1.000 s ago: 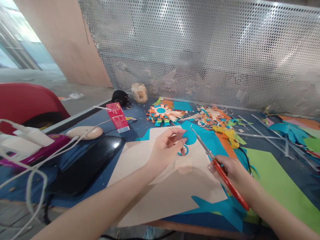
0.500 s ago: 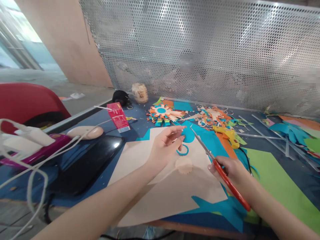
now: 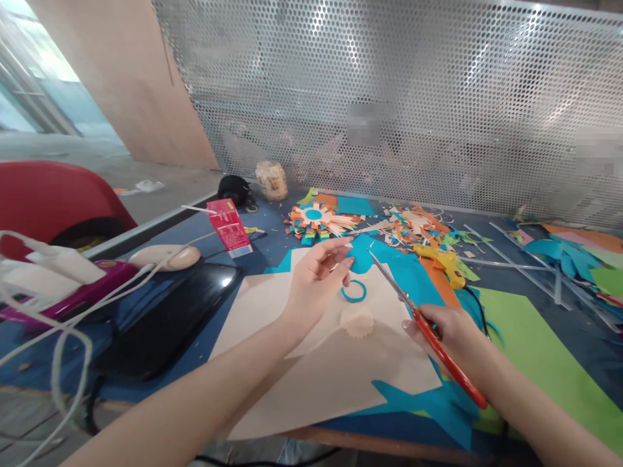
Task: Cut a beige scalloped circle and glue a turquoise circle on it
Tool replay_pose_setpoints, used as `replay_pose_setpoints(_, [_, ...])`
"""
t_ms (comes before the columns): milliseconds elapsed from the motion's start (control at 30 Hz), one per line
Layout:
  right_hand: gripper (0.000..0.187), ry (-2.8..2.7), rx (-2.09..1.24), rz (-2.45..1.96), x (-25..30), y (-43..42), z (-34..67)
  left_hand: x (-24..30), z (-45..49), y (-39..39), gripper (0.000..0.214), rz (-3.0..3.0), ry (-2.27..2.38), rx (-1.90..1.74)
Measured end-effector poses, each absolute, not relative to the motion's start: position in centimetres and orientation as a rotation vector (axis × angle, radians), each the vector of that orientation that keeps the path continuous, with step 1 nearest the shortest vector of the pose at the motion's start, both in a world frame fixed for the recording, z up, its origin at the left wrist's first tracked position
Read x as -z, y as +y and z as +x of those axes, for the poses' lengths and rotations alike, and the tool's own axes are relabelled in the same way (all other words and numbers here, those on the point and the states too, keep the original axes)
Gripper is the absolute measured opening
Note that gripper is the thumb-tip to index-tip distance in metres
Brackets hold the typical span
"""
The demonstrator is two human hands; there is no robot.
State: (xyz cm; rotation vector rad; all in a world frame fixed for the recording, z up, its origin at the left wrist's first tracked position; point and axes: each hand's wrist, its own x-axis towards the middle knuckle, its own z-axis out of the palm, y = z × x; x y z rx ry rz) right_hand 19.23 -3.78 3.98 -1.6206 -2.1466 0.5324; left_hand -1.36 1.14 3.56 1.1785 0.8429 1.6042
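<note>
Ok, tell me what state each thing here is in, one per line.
Left hand: pinching the blue disc
Right hand: wrapped around the scissors
Scissors: held, blades closed or nearly so
Blue ring: lying on the cream paper
Scalloped disc: lying on the cream paper
Yellow glue gun: set down
Drink carton: straw sticking out
Power strip: white plugs in it
Black device: lying flat

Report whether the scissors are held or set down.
Held: the right hand grips the scissors by their red handles, with the blades pointing away from the person. Whether the blades are slightly parted, I cannot tell.
</note>
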Motion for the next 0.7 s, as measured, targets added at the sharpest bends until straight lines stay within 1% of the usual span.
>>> replay_pose_setpoints(333, [0.046, -2.159, -0.569, -1.656, -3.63, -3.94, 19.32, -3.69, -1.53, 1.7, 0.031, 0.963, 0.801, -1.702])
replay_pose_setpoints(567, [0.047, -2.132, -0.497, -1.617, -3.49, -3.53, 19.58, -4.01, -1.14, 1.1, 0.045, 0.899, 0.765, -1.44])
replay_pose_setpoints(633, [0.049, -2.127, -0.471, -1.612, -3.42, -3.44, 19.63, -4.02, -1.06, 0.95, 0.041, 0.934, 0.764, -1.386])
replay_pose_setpoints(700, [0.052, -2.125, -0.462, -1.605, -3.4, -3.39, 19.6, -4.06, -1.04, 0.89, 0.033, 0.967, 0.769, -1.356])
